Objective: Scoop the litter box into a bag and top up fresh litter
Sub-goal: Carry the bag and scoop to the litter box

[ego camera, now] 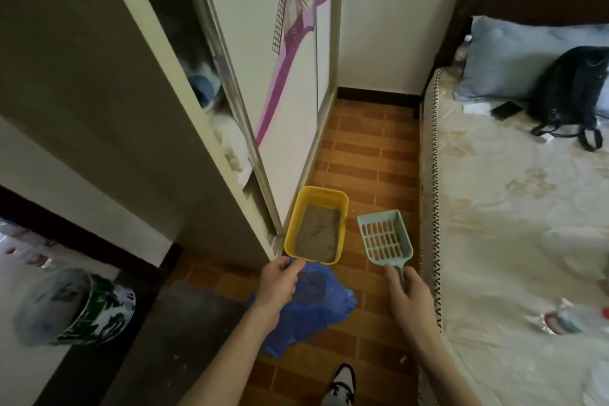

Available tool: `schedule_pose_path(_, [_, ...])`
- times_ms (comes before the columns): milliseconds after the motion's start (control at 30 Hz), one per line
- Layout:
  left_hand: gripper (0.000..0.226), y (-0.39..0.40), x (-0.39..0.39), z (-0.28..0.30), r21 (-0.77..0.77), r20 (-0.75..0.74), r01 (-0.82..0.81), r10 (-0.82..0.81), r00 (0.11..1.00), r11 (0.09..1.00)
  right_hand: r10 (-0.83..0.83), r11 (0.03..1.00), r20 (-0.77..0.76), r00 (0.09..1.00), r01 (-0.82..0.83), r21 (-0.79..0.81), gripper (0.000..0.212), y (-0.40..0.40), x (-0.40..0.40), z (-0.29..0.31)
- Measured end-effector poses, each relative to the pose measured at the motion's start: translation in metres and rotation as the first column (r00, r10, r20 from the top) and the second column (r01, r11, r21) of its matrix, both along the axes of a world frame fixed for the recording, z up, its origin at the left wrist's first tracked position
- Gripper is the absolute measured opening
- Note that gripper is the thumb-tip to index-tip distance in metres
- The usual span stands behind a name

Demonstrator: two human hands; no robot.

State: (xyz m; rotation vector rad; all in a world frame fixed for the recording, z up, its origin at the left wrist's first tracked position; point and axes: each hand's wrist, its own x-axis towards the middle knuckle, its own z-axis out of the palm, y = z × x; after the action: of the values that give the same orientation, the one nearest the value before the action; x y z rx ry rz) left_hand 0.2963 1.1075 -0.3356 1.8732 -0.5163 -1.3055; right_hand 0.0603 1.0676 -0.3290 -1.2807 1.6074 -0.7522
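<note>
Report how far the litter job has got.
Done: only setup. The blue bag lies on the floor in front of the yellow litter box. In hand: the right hand holds the slotted scoop, which looks empty; the left hand grips the bag's edge by the box. Left: scooping, bagging and topping up; no fresh litter is identifiable.

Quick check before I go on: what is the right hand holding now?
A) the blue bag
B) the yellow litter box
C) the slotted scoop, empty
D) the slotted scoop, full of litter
C: the right hand grips the handle of the scoop, and the floor tiles show through its bare slots; the bag is at the left hand.
</note>
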Motion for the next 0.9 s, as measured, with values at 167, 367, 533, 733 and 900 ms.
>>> schedule_pose_path(167, [0.021, -0.053, 0.001, -0.036, 0.035, -0.075, 0.033, -0.03, 0.997, 0.999, 0.006, 0.997, 0.004, 1.0, -0.007, 0.077, 0.02, -0.048, 0.022, -0.033])
schedule_pose_path(367, [0.021, -0.112, 0.017, -0.097, 0.075, -0.138, 0.041, -0.03, 0.99, 0.996, -0.065, 0.985, 0.032, 0.997, 0.059, 0.162, 0.019, -0.1, 0.057, -0.083])
schedule_pose_path(533, [0.028, -0.159, 0.027, -0.166, 0.083, -0.208, 0.092, -0.073, 0.975, 0.992, -0.095, 0.977, 0.05, 0.994, 0.083, 0.194, 0.017, -0.139, 0.082, -0.145])
schedule_pose_path(733, [0.034, -0.197, 0.023, -0.27, 0.134, -0.219, 0.133, -0.102, 0.97, 0.982, -0.077, 0.962, 0.059, 0.995, 0.059, 0.268, 0.015, -0.174, 0.09, -0.247])
schedule_pose_path(900, [0.037, -0.22, 0.011, -0.35, 0.178, -0.152, 0.171, -0.144, 0.978, 0.969, -0.033, 0.943, 0.086, 0.996, 0.002, 0.334, 0.015, -0.197, 0.091, -0.334])
